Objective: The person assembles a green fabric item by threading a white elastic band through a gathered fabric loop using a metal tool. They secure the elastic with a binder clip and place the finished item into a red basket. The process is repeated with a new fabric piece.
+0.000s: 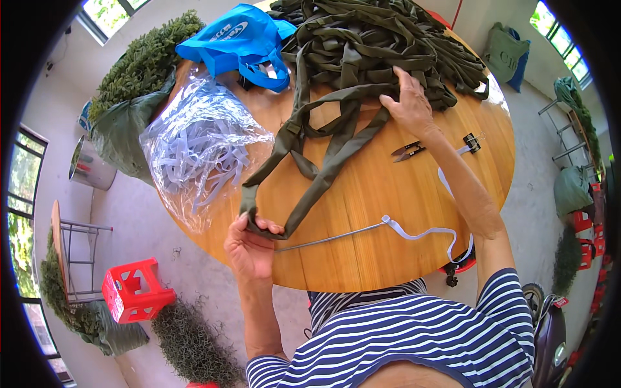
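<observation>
A long olive-green fabric strap (328,176) runs in a loop from a large tangled heap of the same straps (369,48) toward me. At the near left of the round table, my left hand (251,251) is closed on the loop's near end, thumb against fingers. My right hand (412,107) rests at the heap's near right edge, fingers stretched and thumb apart, touching the straps. Below the left hand lies a thin metal rod (330,240), with white elastic tape (428,231) at its far end. Dark thread snips (407,153) lie under my right forearm.
A clear plastic bag of white elastic pieces (204,145) sits on the wooden table (362,265) at left, behind it a blue tote bag (226,42). A black binder clip (473,143) lies at right. Green artificial foliage (139,68) and a red stool (136,291) stand beyond the left edge.
</observation>
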`<move>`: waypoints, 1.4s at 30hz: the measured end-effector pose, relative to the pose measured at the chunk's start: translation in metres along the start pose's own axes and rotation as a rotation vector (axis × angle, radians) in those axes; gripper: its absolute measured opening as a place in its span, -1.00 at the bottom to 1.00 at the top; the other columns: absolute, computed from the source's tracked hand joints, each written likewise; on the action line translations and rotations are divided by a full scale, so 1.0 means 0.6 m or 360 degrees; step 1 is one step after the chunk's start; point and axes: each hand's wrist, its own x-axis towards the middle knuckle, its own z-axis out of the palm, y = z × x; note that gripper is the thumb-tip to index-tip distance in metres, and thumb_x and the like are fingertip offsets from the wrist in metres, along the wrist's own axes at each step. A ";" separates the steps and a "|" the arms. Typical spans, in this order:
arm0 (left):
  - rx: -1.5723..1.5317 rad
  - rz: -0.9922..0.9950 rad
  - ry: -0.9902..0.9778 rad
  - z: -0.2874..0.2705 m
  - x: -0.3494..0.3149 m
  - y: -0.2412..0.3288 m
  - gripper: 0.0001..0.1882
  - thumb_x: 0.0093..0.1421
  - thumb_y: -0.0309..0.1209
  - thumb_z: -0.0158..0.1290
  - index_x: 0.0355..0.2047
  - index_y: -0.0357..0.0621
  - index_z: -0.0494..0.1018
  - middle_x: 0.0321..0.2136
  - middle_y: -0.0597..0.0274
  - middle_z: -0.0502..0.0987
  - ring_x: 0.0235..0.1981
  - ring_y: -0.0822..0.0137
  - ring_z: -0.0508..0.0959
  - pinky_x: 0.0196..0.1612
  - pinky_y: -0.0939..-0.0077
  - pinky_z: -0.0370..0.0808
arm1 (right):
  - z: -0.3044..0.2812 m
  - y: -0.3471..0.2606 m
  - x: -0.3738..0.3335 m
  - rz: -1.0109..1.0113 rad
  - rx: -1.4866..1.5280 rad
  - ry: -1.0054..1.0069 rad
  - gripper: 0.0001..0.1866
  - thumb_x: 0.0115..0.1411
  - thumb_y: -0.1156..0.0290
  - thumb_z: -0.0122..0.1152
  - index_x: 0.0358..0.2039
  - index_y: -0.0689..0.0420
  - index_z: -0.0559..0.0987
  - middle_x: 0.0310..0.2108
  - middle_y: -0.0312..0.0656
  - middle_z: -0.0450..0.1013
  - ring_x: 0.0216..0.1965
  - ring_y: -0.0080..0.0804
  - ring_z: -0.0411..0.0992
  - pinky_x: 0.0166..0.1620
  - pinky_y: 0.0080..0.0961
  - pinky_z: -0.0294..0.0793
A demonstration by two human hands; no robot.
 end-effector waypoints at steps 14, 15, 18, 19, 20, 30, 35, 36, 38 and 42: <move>0.2398 0.1028 0.0375 0.050 -0.031 -0.016 -0.62 0.04 -0.47 -0.05 -0.10 -0.37 0.31 -0.20 0.01 0.43 -0.21 0.23 0.45 -0.18 0.46 0.38 | 0.068 -0.147 -0.005 -0.1045 0.0512 -0.0134 -0.87 -0.09 0.47 0.13 -0.45 0.04 0.55 -0.41 -0.32 0.43 -0.11 -0.35 0.32 0.00 -0.39 0.15; 0.2431 0.1001 0.0404 0.061 -0.033 -0.004 -0.55 0.06 -0.42 -0.03 -0.03 -0.36 0.26 -0.09 0.01 0.36 -0.09 0.23 0.38 -0.12 0.47 0.34 | 0.051 -0.155 -0.013 -0.1047 0.0595 -0.0152 -0.82 -0.15 0.52 0.17 -0.44 0.06 0.55 -0.42 -0.31 0.44 -0.15 -0.35 0.34 -0.02 -0.43 0.18; 0.1905 0.1002 0.0217 0.083 -0.004 0.011 -0.55 0.09 -0.39 -0.03 -0.03 -0.36 0.25 -0.11 0.01 0.38 -0.10 0.27 0.39 -0.12 0.48 0.34 | 0.007 -0.177 -0.039 -0.0981 0.0815 -0.0304 -0.79 -0.19 0.58 0.20 -0.45 0.09 0.56 -0.43 -0.31 0.45 -0.15 -0.36 0.34 -0.05 -0.45 0.24; 0.1830 0.0949 0.0135 0.091 0.013 0.011 -0.56 0.10 -0.37 -0.04 -0.03 -0.35 0.26 -0.13 0.04 0.38 -0.12 0.30 0.40 -0.13 0.49 0.34 | 0.000 -0.179 -0.047 -0.0915 0.0892 -0.0321 -0.79 -0.18 0.54 0.25 -0.43 0.05 0.57 -0.43 -0.38 0.47 -0.17 -0.42 0.34 -0.01 -0.42 0.16; 0.1754 0.0896 0.0054 0.101 0.032 0.011 -0.56 0.11 -0.35 -0.04 -0.03 -0.35 0.26 -0.14 0.08 0.39 -0.14 0.32 0.40 -0.14 0.50 0.34 | -0.007 -0.183 -0.054 -0.0890 0.0934 -0.0340 -0.79 -0.18 0.54 0.25 -0.43 0.05 0.57 -0.44 -0.38 0.47 -0.18 -0.42 0.34 -0.02 -0.42 0.17; 0.1113 -0.0251 -0.0651 0.115 0.089 -0.025 -0.79 0.18 -0.34 -0.08 -0.32 -0.25 0.42 -0.43 0.26 0.51 -0.39 0.44 0.51 -0.21 0.50 0.44 | -0.022 -0.180 -0.074 -0.0613 0.0959 -0.0402 -0.84 -0.16 0.50 0.26 -0.47 0.10 0.57 -0.47 -0.32 0.46 -0.30 -0.36 0.35 -0.18 -0.43 0.32; 0.0626 -0.0241 -0.0526 0.104 0.089 -0.015 -0.82 0.19 -0.39 -0.09 -0.32 -0.27 0.41 -0.40 0.14 0.52 -0.37 0.32 0.55 -0.24 0.47 0.49 | -0.050 -0.198 -0.103 -0.0781 0.0275 0.0075 -0.83 -0.16 0.43 0.24 -0.47 0.12 0.52 -0.43 -0.30 0.40 -0.23 -0.30 0.31 -0.14 -0.39 0.26; 0.0607 -0.0212 -0.0500 0.101 0.093 -0.011 -0.81 0.19 -0.40 -0.09 -0.31 -0.28 0.40 -0.40 0.11 0.52 -0.37 0.29 0.55 -0.25 0.46 0.49 | -0.059 -0.194 -0.120 -0.0922 0.0267 -0.0093 -0.83 -0.15 0.41 0.24 -0.48 0.11 0.51 -0.43 -0.29 0.38 -0.23 -0.30 0.30 -0.14 -0.39 0.25; 0.0569 -0.0162 -0.0446 0.092 0.099 -0.006 -0.80 0.20 -0.40 -0.10 -0.28 -0.29 0.38 -0.39 0.07 0.52 -0.35 0.24 0.55 -0.25 0.43 0.50 | -0.076 -0.186 -0.162 -0.1193 0.0248 -0.0435 -0.83 -0.14 0.37 0.23 -0.49 0.09 0.47 -0.42 -0.27 0.34 -0.22 -0.31 0.27 -0.15 -0.38 0.23; 0.0542 -0.0172 -0.0418 0.094 0.093 -0.007 -0.79 0.20 -0.39 -0.12 -0.23 -0.27 0.36 -0.35 0.06 0.50 -0.33 0.21 0.54 -0.22 0.38 0.50 | -0.068 -0.193 -0.234 -0.1218 0.0420 -0.1009 -0.83 -0.10 0.35 0.21 -0.47 0.07 0.46 -0.43 -0.27 0.31 -0.25 -0.31 0.26 -0.17 -0.36 0.26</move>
